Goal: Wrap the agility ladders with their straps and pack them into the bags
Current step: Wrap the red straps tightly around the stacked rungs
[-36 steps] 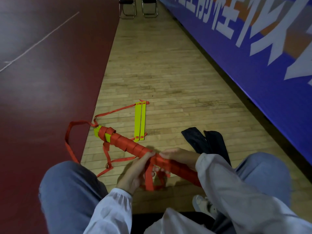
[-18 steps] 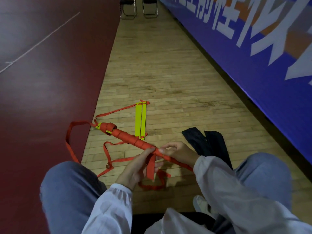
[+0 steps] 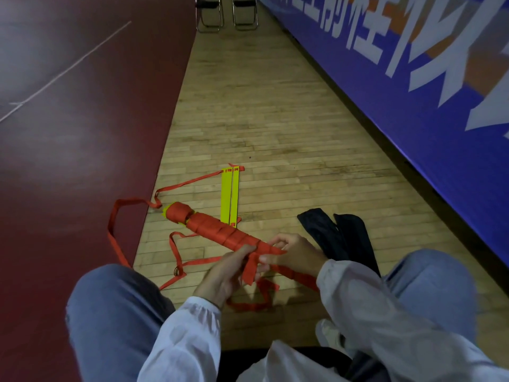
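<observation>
A bundle of yellow ladder rungs [image 3: 212, 230] bound in red strap runs from the floor at left to my hands in the middle. My left hand [image 3: 223, 274] pinches a hanging length of red strap [image 3: 249, 271] against the bundle. My right hand [image 3: 296, 253] grips the bundle's near end, fingers curled over it. More loose strap [image 3: 114, 230] trails left onto the red floor and loops under my hands. Two flat yellow rungs [image 3: 230, 195] lie on the wood behind the bundle. Two black bags [image 3: 336, 235] lie right of my hands.
I sit with both knees in blue jeans [image 3: 110, 307] framing the hands. A blue banner wall [image 3: 413, 92] runs along the right. Two folding chairs [image 3: 225, 12] stand far back. Dark red court floor [image 3: 68, 133] borders the wooden strip on the left.
The bundle has turned in my hands and its far end has lifted slightly. My left hand has brought the hanging strap round the bundle. The view is otherwise the same.
</observation>
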Available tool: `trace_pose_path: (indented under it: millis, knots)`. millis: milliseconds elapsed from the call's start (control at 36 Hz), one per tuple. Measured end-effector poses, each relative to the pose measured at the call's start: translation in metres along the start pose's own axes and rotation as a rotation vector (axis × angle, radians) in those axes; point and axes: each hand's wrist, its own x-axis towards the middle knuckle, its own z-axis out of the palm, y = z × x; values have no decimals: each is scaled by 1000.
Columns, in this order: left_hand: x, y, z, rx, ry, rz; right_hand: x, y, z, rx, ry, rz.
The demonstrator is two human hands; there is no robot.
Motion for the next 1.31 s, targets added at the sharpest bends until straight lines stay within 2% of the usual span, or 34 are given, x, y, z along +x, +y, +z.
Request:
trace_pose_path:
  millis: [250, 389, 528, 611, 722, 917, 1194, 1306]
  knots:
    - [-2, 0, -1, -18, -104, 52, 10, -4, -13, 142, -68, 122]
    - [-2, 1, 0, -22, -107, 49, 11, -4, -13, 166, -105, 100]
    - [0, 5, -2, 15, -135, -45, 12, -4, -11, 195, -73, 82]
    - [-3, 8, -5, 63, -106, -38, 16, -4, -7, 232, -40, 54]
    - [-4, 9, -7, 6, -31, -16, 18, -1, -10, 245, -22, 52]
    - [-6, 6, -1, -202, -138, -3, 19, 0, -11, 257, -2, 40]
    - [-6, 1, 18, -129, 8, 75, 10, -1, -21, 253, 25, 8]
    - [-4, 1, 37, 23, 31, 138, -1, -5, -35, 185, -32, 26]
